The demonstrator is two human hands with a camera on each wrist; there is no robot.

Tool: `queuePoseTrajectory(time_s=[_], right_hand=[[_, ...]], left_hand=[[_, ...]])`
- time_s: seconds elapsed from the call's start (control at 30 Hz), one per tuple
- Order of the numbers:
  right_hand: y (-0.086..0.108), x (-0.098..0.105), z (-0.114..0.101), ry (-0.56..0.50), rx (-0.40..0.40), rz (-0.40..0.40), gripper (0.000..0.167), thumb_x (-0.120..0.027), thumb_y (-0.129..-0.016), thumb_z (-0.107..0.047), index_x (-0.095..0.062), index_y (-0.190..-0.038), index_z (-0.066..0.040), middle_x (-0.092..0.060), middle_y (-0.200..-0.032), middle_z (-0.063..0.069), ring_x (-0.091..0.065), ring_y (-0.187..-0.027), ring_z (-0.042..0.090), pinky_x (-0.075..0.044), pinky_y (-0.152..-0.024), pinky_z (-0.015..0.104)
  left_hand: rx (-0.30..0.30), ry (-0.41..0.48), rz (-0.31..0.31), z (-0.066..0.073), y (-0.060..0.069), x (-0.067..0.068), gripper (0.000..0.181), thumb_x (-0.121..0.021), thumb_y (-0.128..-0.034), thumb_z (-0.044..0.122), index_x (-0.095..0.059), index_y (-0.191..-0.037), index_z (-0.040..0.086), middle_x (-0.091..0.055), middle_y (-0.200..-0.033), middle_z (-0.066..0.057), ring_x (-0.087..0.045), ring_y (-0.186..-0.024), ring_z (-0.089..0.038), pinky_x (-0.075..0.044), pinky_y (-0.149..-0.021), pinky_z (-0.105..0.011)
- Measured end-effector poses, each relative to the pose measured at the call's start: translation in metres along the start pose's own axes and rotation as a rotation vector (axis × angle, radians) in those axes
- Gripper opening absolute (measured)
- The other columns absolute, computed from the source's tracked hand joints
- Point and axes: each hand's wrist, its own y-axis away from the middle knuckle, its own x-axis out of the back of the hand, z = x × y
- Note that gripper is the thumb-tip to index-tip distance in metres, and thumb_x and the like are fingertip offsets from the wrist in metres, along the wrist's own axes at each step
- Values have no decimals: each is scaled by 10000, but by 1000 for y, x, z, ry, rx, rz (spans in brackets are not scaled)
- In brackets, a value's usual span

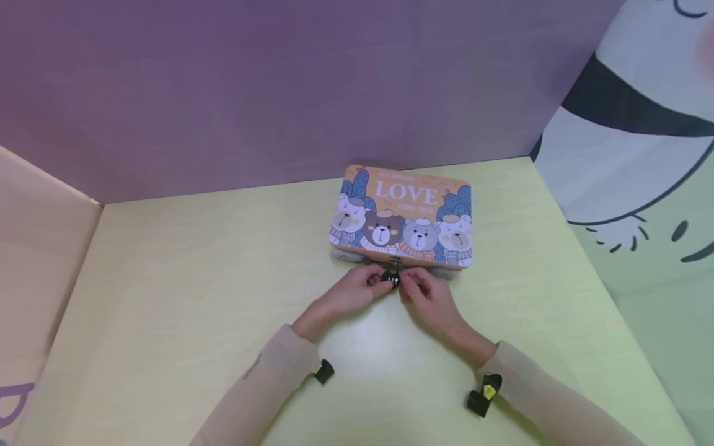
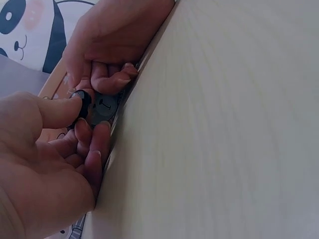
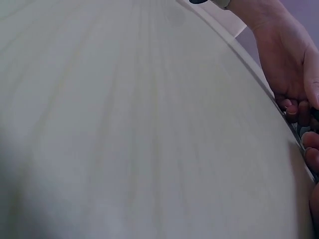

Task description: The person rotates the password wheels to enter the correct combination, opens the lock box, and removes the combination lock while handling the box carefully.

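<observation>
A tin box (image 1: 400, 214) with a picture lid of bears, cacti and the word LOVE lies lid up on the table. At the clasp on its front edge hangs a small black combination padlock (image 1: 392, 278) with white marks on its face. My left hand (image 1: 354, 288) pinches the padlock from the left, its thumb (image 2: 64, 112) on the lock. From the other side, my right hand (image 1: 432, 301) holds the padlock's right edge with thumb and bent fingers. Only a sliver of the lock shows in the right wrist view, where the left hand (image 3: 289, 64) appears beyond it.
The pale wooden table (image 1: 195, 279) spreads to both sides and in front of the box. A purple wall panel (image 1: 279, 93) stands just behind the box. Panda artwork (image 1: 630, 161) covers the right wall. Black wrist devices (image 1: 484, 396) sit at both cuffs.
</observation>
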Motion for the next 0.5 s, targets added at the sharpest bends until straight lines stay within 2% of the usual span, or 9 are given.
queuePoseTrajectory(time_s=[0.27,0.5], right_hand=[[0,1,0,-46,-10,-37,142,-593,-1039,-95,-683,-1043,15,-712,-828,123,-644,-731,151,-551,-692,226],[0,0,3,-34,19,-36,123,-616,-1023,-76,-683,-1027,26,-716,-814,120,-626,-701,117,-539,-655,218]], left_hand=[[-38,10,-34,-6,-2,4,211,-616,-1029,265,-666,-1089,69,-605,-965,-47,-546,-877,-169,-494,-809,-314],[-19,33,-23,-6,-1,6,268,-616,-1027,239,-662,-1192,33,-638,-1032,-68,-584,-940,-177,-512,-880,-328]])
